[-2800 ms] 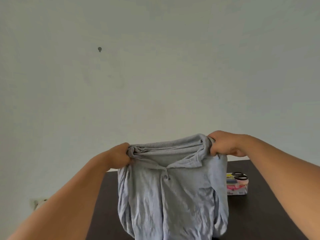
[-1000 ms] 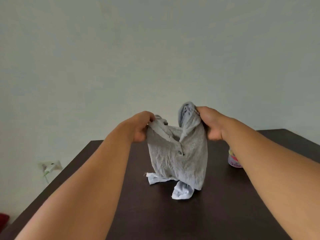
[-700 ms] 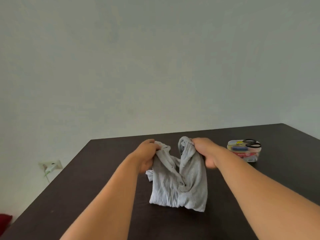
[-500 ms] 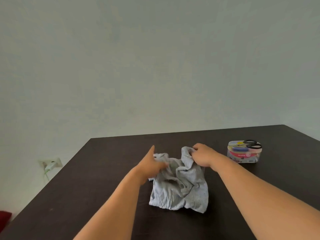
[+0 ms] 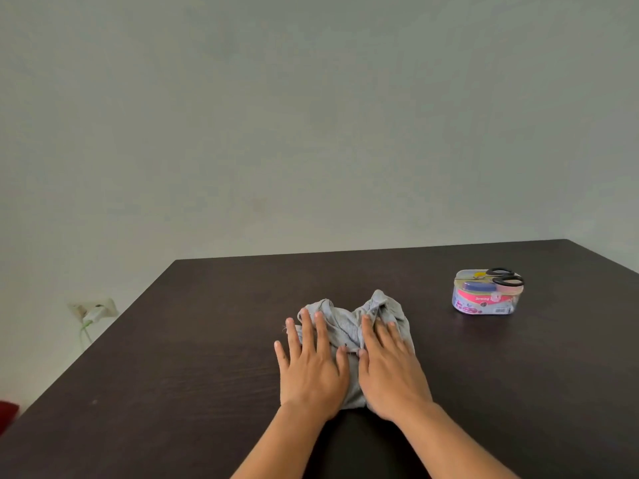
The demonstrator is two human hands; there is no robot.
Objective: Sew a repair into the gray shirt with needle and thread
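both hands, left hand (image 5: 313,369) and right hand (image 5: 389,373), now press the gray shirt (image 5: 349,321) flat, fingers straight.

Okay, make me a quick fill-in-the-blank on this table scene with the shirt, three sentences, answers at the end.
1. Both hands, left hand and right hand, press flat on the gray ____.
2. The black scissors lie on top of the sewing ____.
3. From the person's view, the sewing kit stands to the ____ of the shirt.

Missing words: shirt; kit; right
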